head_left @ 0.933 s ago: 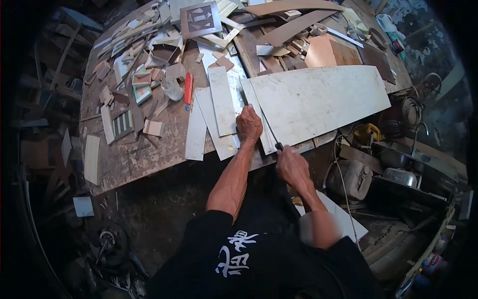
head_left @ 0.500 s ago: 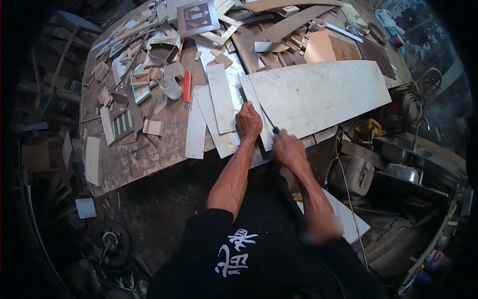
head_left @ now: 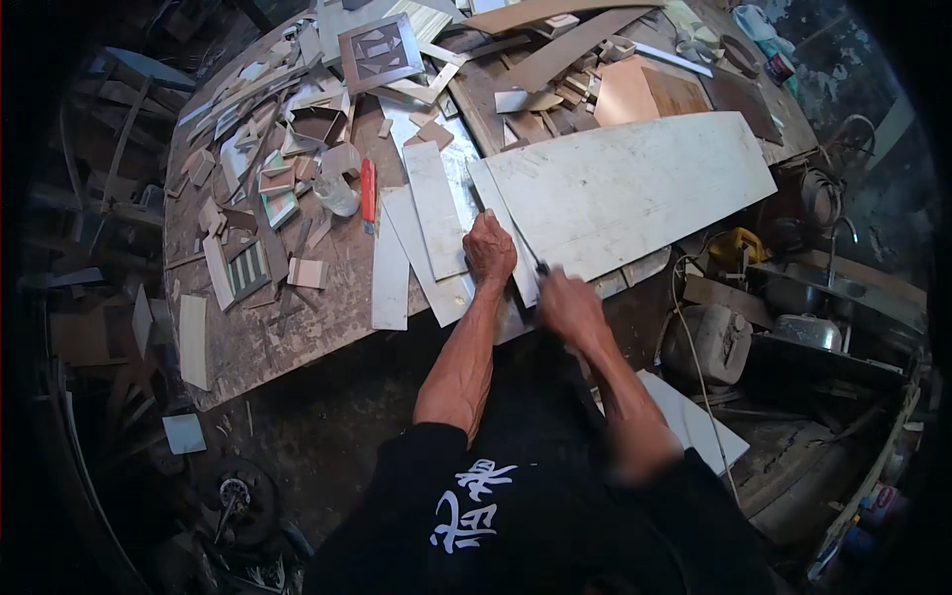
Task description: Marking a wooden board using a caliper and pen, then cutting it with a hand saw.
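A large white board with a curved far edge lies across the bench, and a narrow white strip runs along its left end. My left hand is closed in a fist on the strip; what its fingers hold, if anything, is hidden. My right hand is closed round the dark handle of a thin tool. The tool's slim shaft lies along the line between strip and board; its kind cannot be made out. Left of my left hand, several white panels overlap on the bench.
The worn bench carries many wood offcuts at left and back. A red-handled cutter lies beside a clear glass jar. A grey jerrycan and metal sinks stand low at right, with a cable hanging near.
My right hand has shifted slightly left with the tool. My left hand stays closed near the strip. The whole view has tilted a little.
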Demonstrator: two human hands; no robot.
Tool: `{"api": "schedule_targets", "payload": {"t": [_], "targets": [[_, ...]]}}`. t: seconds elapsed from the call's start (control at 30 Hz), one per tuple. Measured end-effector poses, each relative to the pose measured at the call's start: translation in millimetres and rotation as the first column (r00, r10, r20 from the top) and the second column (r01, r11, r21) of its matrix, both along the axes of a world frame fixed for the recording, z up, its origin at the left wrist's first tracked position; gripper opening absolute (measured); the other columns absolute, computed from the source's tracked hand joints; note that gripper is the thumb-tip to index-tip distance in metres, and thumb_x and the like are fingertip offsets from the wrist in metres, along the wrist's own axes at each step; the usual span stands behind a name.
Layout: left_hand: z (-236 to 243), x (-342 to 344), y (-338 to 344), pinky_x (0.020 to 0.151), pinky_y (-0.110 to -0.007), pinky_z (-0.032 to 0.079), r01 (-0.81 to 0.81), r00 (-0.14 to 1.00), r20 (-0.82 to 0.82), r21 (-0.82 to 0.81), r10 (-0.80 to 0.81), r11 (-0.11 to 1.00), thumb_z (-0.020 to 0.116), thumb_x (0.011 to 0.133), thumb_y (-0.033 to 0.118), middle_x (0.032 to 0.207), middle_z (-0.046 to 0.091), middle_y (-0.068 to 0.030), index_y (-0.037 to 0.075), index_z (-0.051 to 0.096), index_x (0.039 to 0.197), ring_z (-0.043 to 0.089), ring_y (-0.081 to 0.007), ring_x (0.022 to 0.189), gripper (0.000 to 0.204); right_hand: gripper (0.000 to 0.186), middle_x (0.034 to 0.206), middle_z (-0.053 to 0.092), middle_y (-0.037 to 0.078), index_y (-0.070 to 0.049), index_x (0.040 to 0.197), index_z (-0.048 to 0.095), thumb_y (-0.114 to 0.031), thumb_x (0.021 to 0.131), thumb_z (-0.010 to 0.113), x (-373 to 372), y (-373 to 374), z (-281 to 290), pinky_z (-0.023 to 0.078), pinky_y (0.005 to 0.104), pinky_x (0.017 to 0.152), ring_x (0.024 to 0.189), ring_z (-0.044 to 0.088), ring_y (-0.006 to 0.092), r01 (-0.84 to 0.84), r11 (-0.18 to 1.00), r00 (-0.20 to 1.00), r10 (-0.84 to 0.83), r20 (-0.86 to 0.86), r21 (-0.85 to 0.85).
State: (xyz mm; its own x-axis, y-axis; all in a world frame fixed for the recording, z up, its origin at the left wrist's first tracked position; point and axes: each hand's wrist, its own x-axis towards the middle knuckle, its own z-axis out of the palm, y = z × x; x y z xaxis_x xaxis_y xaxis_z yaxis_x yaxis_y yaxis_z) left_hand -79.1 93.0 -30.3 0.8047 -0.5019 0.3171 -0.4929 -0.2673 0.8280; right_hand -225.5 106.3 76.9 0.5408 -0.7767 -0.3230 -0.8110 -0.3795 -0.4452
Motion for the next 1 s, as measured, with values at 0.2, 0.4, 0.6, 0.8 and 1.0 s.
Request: {"api": "schedule_targets", "payload": {"t": [0.2,0.4,0.6,0.8,1.0], "targets": [[6,-1,-1,0.054,-0.052,0.036,0.016,1.0,0.011,-0.013,-0.016,1.0,0.041,0.095,0.017,0.061,0.052,-0.0248,-0.001,0.05,0.07,0.051,-0.047,0.06,0.032,0.025,0.077,0.062,0.031,0.006,0.09,0.052,-0.018,0.086,0.046,18,-11,-1,0.048,0.0531,0.071,0.078,0.061,0.047,0.008,1.0,1.0,-0.008,0.002,0.004],[1,6,6,0.055,-0.053,0.039,0.013,1.0,-0.01,0.011,-0.013,1.0,0.042,0.094,0.018,0.063,0.054,-0.0252,0.0,0.052,0.071,0.053,-0.0465,0.061,0.031,0.026,0.078,0.062,0.031,0.006,0.085,0.054,-0.019,0.088,0.045,-10,13,-2,0.048,0.0542,0.071,0.077,0.062,0.0466,-0.019,1.0,0.999,0.02,0.047,-0.013],[-1,2,-8,0.056,-0.054,0.04,0.024,1.0,0.008,0.037,-0.024,0.999,0.043,0.093,0.018,0.065,0.057,-0.0258,0.001,0.055,0.074,0.056,-0.047,0.063,0.029,0.029,0.074,0.063,0.028,0.006,0.088,0.055,-0.021,0.09,0.044,20,-20,-6,0.048,0.0543,0.067,0.072,0.062,0.0458,0.021,0.999,1.0,-0.021,-0.004,-0.041],[6,7,3,0.053,-0.051,0.038,-0.021,1.0,-0.015,0.022,0.021,1.0,0.041,0.094,0.017,0.061,0.052,-0.0255,-0.001,0.05,0.068,0.053,-0.0463,0.061,0.034,0.033,0.08,0.061,0.032,0.006,0.091,0.052,-0.026,0.092,0.044,-5,11,4,0.044,0.0553,0.072,0.081,0.059,0.048,-0.018,0.998,1.0,0.019,-0.009,0.06],[-1,4,-5,0.054,-0.051,0.039,0.009,1.0,0.001,0.064,-0.009,0.998,0.042,0.094,0.016,0.063,0.054,-0.0251,-0.001,0.051,0.069,0.053,-0.0456,0.062,0.032,0.029,0.08,0.062,0.03,0.004,0.09,0.054,-0.023,0.091,0.044,8,-9,-10,0.048,0.0532,0.07,0.079,0.062,0.0463,-0.021,1.0,1.0,0.022,0.016,-0.01]]}}
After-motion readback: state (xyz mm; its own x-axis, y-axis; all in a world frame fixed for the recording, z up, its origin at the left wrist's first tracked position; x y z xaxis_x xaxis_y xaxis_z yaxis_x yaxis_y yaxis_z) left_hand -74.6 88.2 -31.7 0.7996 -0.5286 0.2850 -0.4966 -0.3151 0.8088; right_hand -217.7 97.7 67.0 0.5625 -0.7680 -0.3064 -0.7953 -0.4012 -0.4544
